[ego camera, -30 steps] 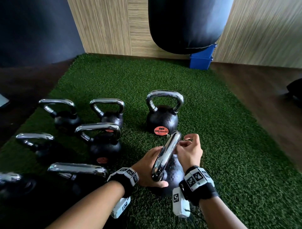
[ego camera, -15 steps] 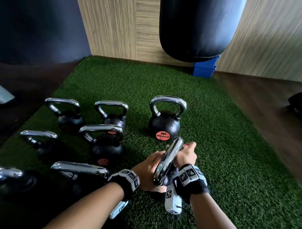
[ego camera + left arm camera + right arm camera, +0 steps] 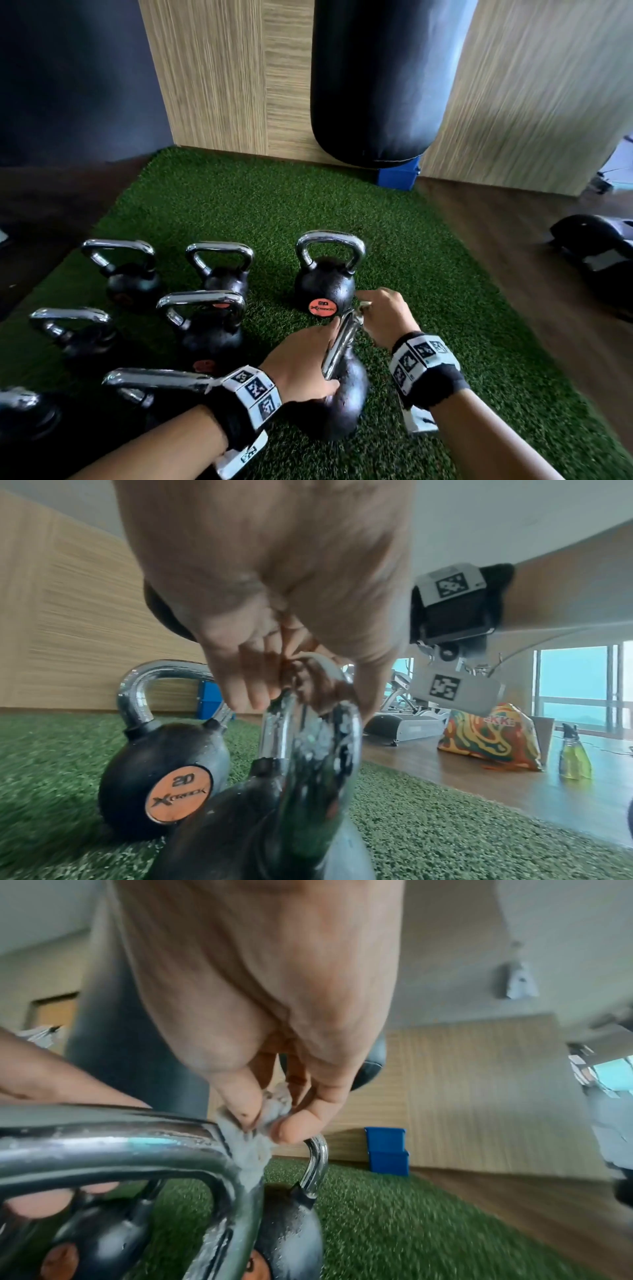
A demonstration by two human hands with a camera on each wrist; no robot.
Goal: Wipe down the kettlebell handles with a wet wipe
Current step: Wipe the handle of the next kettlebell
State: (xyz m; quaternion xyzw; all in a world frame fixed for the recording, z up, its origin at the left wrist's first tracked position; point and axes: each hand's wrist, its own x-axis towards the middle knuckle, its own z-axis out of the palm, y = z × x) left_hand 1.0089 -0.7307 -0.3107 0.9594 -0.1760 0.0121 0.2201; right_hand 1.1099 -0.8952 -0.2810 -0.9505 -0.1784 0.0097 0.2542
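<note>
A black kettlebell [image 3: 342, 397] with a chrome handle [image 3: 337, 346] stands on the green turf in front of me. My left hand [image 3: 301, 363] grips the near part of that handle [image 3: 308, 753], fingers curled through the loop. My right hand [image 3: 383, 315] pinches a crumpled grey wet wipe [image 3: 255, 1134] between thumb and fingers. The wipe is pressed against the far corner of the handle [image 3: 120, 1153], where the bar bends down. Wet streaks show on the chrome.
Several more kettlebells stand to the left on the turf [image 3: 428, 308], and one marked 20 [image 3: 323, 284] just beyond my hands. A black punching bag [image 3: 380, 78] hangs ahead, a blue box [image 3: 397, 176] behind it. A spray bottle [image 3: 575, 756] and colourful bag [image 3: 489, 739] sit on the wooden floor.
My right hand has slid with the wipe along the handle to its far corner. The left hand keeps its hold. My head has tipped up, showing more of the wall.
</note>
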